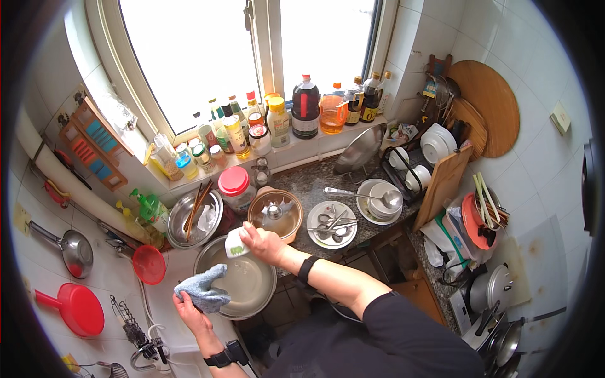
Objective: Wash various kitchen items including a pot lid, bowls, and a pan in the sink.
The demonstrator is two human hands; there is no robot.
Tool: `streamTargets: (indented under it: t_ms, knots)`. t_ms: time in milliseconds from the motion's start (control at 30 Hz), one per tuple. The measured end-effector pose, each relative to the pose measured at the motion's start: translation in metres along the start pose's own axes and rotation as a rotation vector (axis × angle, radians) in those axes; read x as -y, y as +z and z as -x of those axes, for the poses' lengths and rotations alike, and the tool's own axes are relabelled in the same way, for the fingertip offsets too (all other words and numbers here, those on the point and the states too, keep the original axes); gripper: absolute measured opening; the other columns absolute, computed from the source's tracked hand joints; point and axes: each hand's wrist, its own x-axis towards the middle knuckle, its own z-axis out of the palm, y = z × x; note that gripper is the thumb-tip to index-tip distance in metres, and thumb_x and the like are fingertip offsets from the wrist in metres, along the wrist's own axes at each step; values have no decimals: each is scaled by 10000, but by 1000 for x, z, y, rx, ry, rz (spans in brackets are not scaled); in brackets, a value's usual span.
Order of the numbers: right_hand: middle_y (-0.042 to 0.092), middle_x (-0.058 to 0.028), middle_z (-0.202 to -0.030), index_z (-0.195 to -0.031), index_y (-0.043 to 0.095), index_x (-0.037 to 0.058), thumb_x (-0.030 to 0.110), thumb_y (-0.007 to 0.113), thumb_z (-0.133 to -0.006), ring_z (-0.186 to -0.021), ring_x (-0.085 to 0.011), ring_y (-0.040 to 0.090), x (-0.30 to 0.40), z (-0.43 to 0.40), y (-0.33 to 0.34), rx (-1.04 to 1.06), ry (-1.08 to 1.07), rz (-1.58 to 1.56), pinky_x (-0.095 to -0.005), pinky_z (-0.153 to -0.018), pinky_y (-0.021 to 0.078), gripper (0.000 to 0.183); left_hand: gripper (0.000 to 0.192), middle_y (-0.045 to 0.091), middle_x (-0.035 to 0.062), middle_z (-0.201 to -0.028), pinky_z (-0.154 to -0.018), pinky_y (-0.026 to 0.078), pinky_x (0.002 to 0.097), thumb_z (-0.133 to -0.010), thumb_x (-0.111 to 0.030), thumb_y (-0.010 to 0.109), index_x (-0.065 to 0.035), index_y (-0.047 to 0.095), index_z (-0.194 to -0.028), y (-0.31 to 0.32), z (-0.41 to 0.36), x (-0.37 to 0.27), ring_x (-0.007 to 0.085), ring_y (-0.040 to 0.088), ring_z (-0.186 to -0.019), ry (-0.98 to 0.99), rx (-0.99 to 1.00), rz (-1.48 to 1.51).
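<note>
My left hand (pixel 193 312) grips a crumpled blue cloth (pixel 203 286) over the left rim of a large metal basin (pixel 246 283). The basin looks to hold some cloudy liquid. Above its far rim, my right hand (pixel 262 242) grasps a small white bowl (pixel 235 244) with a green print. The bowl is tilted, and cloth and bowl are apart. Just beyond my right hand stands a brown pot (pixel 290 208) with a glass lid. To its right a white plate (pixel 332 239) carries several spoons and scissors-like utensils. Farther right, stacked bowls (pixel 385 215) have a metal ladle (pixel 364 193) across them.
A steel bowl (pixel 172 227) with chopsticks and a red-lidded jar (pixel 234 182) stand behind the basin. Bottles, including a dark one (pixel 305 111), line the windowsill. A black dish rack (pixel 401 175) and wooden cutting board (pixel 442 186) stand right. A red strainer (pixel 149 264) hangs left.
</note>
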Motion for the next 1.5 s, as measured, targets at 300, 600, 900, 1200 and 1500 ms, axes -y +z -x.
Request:
streamTargets:
  t_ms: [300, 600, 900, 1200, 1500]
  knots:
    - [527, -296, -1191, -1182, 457, 12, 115, 474, -842, -685, -317, 656, -48, 22, -29, 13, 173, -59, -383, -580, 544, 356, 165, 578, 18, -982, -814, 454, 306, -980, -232, 500, -93, 510, -1069, 3, -3, 3, 136, 554, -903, -25, -83, 1]
    - [545, -211, -1085, -1288, 315, -33, -10, 503, -803, -543, -254, 641, -254, 81, -206, -412, 1099, -977, -339, -410, 561, 520, 278, 566, 83, -1059, -862, 458, 366, -956, -275, 544, -71, 497, -1139, 28, -14, 25, 209, 557, -981, 29, -204, 71]
    - [609, -223, -956, -1135, 402, -115, 48, 607, -709, -560, -276, 658, -500, 132, -384, 204, 1394, -276, -357, -393, 546, 500, 365, 564, 110, -1128, -906, 442, 394, -945, -341, 547, -64, 493, -1177, 83, -8, 49, 240, 549, -1037, 47, -455, -21]
    - [640, -136, -977, -1149, 541, 58, 311, 562, -839, -696, -235, 643, -584, 173, -375, 386, 1534, -456, -307, -468, 510, 400, 368, 562, 127, -1152, -905, 456, 433, -944, -342, 545, -63, 491, -1177, 141, -3, 55, 266, 552, -1059, 76, -488, 9]
    - [582, -200, -1225, -1208, 586, 13, 354, 632, -847, -1095, -302, 568, -608, 199, -305, 259, 1750, -414, -415, -921, 432, 499, 322, 572, 94, -1146, -879, 471, 428, -936, -325, 565, -102, 506, -1160, 198, -13, 56, 248, 565, -1029, 46, -429, 58]
